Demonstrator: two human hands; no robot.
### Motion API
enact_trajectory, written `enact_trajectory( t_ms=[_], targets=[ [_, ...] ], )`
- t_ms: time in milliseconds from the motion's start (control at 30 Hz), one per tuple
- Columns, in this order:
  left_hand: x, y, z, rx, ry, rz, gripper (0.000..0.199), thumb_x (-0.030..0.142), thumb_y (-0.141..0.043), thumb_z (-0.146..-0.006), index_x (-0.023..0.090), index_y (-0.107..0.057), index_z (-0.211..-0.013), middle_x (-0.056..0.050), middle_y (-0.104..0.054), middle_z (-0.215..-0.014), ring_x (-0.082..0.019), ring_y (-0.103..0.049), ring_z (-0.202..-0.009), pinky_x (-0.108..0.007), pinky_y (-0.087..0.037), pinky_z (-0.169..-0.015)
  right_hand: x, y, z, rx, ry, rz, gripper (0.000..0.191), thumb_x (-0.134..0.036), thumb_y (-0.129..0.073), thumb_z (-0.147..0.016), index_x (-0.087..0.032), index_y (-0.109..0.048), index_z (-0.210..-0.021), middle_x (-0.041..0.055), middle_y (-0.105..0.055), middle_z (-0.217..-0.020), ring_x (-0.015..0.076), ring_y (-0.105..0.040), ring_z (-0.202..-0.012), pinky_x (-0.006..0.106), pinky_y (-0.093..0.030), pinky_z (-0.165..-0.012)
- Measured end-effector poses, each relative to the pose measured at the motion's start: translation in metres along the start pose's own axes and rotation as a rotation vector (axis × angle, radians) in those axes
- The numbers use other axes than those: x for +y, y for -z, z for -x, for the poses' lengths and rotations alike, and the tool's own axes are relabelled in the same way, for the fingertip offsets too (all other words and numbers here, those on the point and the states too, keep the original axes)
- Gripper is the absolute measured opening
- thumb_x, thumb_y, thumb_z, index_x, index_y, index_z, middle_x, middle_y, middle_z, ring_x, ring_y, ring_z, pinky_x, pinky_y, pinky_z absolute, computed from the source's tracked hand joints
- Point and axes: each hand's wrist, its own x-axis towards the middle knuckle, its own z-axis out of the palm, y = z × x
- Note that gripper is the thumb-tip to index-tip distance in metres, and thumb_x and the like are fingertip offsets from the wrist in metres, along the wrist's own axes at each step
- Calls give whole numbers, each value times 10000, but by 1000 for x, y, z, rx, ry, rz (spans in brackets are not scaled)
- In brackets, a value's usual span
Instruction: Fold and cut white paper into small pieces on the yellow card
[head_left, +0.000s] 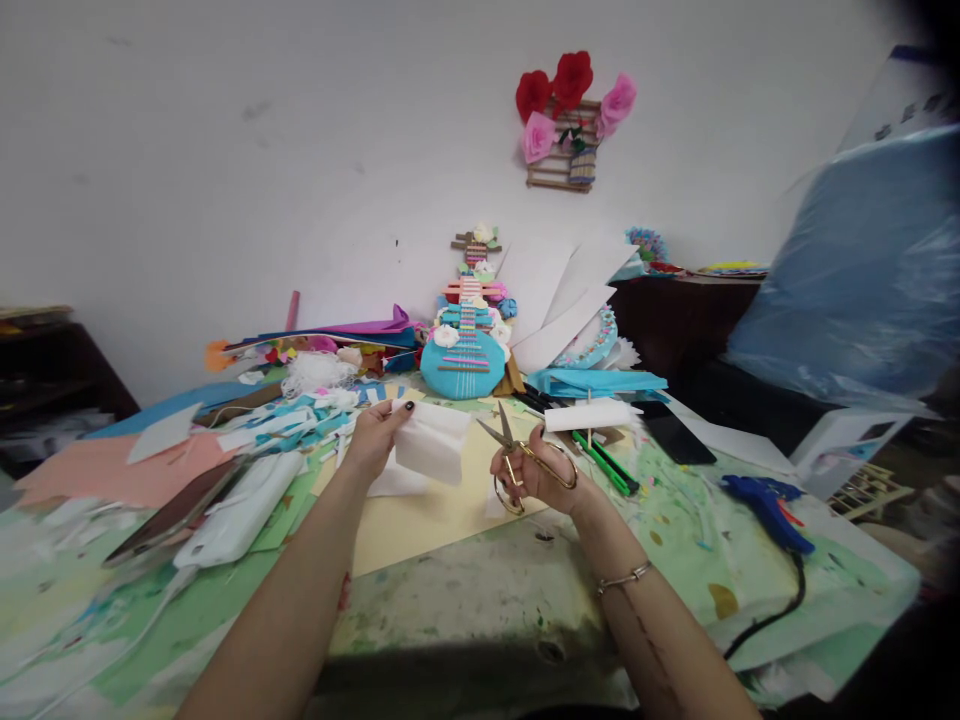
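Between the thumb and fingers of my left hand (pixel 376 440) is a piece of white paper (pixel 433 442), held up above a pale yellow sheet (pixel 420 530). My right hand (pixel 544 475) has its fingers in the gold handles of a pair of scissors (pixel 507 436). The scissor blades are spread apart and point up and left, just right of the white paper without visibly touching it. Another white piece (pixel 397 482) lies on the yellow sheet below the held paper.
A blue glue gun (pixel 769 508) lies at the right, near a black phone (pixel 679 434) and a green cutter (pixel 606 464). At the left are a white power bank (pixel 240 510) and paper strips. A blue paper instrument (pixel 463 366) stands at the back.
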Motion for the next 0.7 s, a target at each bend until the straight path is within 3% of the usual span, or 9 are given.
enact_trajectory(
  t_ms=[167,400,700],
  targets=[
    [2,-2,1,24,13,27,345,322,-825,-499,108,-653,-707,-12,-648,-606,-87,-537,-497,-182,-405,-485,0,-1,1,-127,-74,2,899,-830,-163,-705,-88,-623,-915,43,-523,-668,134,-516,-543,269,-438,-535],
    [3,-4,3,-45,14,33,315,317,-808,-545,113,-659,-732,-8,-648,-610,-84,-538,-513,-181,-411,-507,4,-2,-2,-185,-134,-2,881,-839,-206,-689,-90,-621,-894,53,-539,-696,141,-541,-574,274,-455,-560],
    [5,-11,12,-195,26,-33,244,318,-775,-598,120,-650,-665,-2,-623,-576,-81,-518,-497,-180,-399,-495,4,-6,-2,-203,-51,-10,871,-836,-202,-685,-113,-626,-923,38,-528,-680,151,-538,-596,289,-454,-585]
  ],
)
